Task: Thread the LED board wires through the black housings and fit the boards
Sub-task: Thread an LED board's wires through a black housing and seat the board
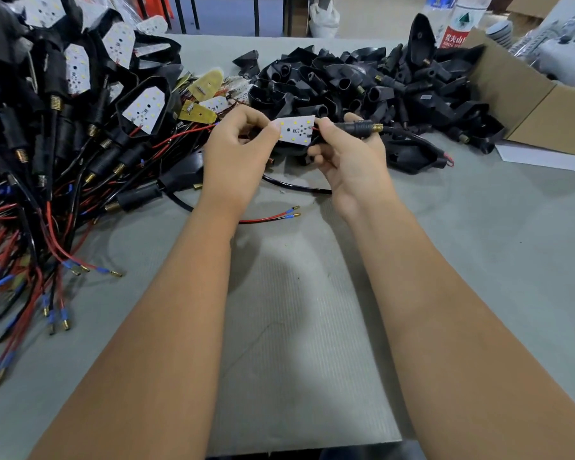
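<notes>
A white LED board [295,130] with small yellow LEDs is held above the table between both hands. My left hand [236,151] pinches its left edge. My right hand [346,154] grips a black housing [359,127] with a brass threaded stem pointing right, and its thumb rests on the board's right edge. The housing body lies mostly hidden under the board and my fingers. A black sleeved cable [296,186] runs below the hands, and its red and black wires with blue-capped brass terminals [291,213] lie on the table.
Finished housings with boards and wire bundles are piled at the left [80,127]. Loose boards [210,94] lie behind my left hand. A heap of empty black housings [362,84] fills the back right beside a cardboard box [528,104]. A grey ribbed mat [296,327] lies in front.
</notes>
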